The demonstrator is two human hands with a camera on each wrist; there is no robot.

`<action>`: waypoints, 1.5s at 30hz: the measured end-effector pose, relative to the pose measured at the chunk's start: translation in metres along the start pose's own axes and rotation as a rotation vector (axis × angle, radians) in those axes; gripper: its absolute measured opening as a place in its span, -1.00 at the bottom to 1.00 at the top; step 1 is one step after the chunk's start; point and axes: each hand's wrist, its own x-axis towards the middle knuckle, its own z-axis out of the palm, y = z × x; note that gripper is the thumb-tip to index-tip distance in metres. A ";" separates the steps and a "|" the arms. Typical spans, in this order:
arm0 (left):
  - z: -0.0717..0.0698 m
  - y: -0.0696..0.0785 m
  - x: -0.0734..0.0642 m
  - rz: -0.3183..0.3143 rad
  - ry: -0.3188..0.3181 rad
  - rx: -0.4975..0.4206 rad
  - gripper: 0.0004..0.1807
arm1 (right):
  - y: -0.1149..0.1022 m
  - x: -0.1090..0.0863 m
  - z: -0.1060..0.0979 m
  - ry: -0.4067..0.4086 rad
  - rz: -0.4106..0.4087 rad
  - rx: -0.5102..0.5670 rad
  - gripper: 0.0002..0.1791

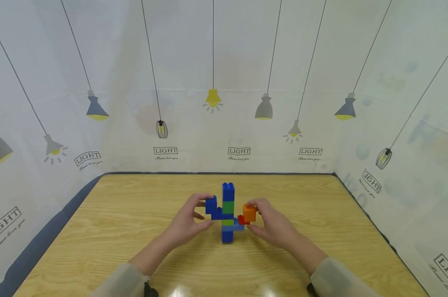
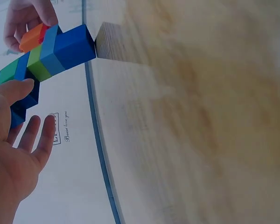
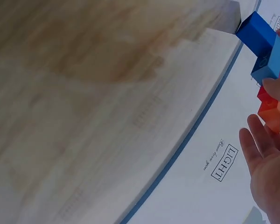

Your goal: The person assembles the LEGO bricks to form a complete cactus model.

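Note:
A toy building-block tower [image 1: 228, 207] stands upright over the middle of the table, stacked in blue, green and light blue. From its left side juts a stepped arm of dark blue blocks [image 1: 211, 205]. Lower on the right, a light blue brick carries a red brick [image 1: 242, 219] and an orange block [image 1: 249, 213]. My left hand [image 1: 186, 220] pinches the dark blue arm, fingers at the upper block and thumb below. The orange and red end is gripped by my right hand [image 1: 277, 225], thumb underneath. In the left wrist view the bottom blue block [image 2: 75, 46] meets its reflection at the tabletop.
The wooden table [image 1: 134, 198] has a glossy top with a dark blue edge at the back and sides. White curtains [image 1: 194, 62] printed with hanging lamps and LIGHT labels enclose it on three sides.

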 end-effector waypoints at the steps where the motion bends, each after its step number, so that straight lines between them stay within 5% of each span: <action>1: 0.000 -0.001 0.002 -0.004 0.002 0.005 -0.22 | 0.000 0.001 0.001 0.006 0.013 -0.004 -0.28; 12: 0.002 -0.012 0.028 -0.084 -0.003 0.038 -0.22 | 0.007 0.013 0.005 -0.043 0.165 0.029 -0.31; 45: 0.007 -0.041 0.059 -0.255 -0.034 -0.051 -0.23 | 0.035 0.041 0.006 -0.148 0.266 -0.017 -0.35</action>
